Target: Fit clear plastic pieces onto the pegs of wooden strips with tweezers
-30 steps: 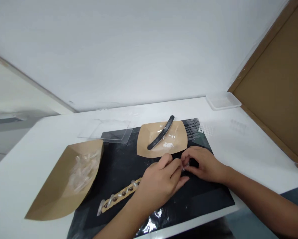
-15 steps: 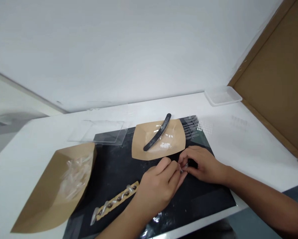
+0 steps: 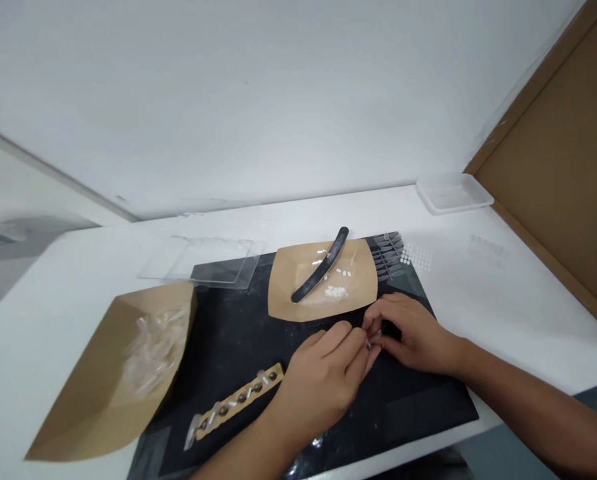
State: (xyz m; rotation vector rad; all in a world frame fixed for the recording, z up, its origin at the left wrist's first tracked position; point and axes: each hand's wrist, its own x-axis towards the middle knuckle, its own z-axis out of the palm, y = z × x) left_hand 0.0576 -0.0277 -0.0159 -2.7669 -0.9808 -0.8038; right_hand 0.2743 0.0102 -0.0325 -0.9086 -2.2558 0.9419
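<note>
Pinched between both hands: the left hand [image 3: 323,377] and right hand [image 3: 413,333] are pressed together at the fingertips on a small clear piece [image 3: 371,341], partly hidden, above the black mat [image 3: 228,333].
Several clear pieces are already set along the tan strip [image 3: 238,400] among its dark beads; more clear pieces [image 3: 153,353] are left heaped in the large kraft tray [image 3: 98,380], while a black nail file [image 3: 321,265] lies across the smaller kraft tray [image 3: 358,267].

No legible txt, labels, brands or nos. anywhere in view
</note>
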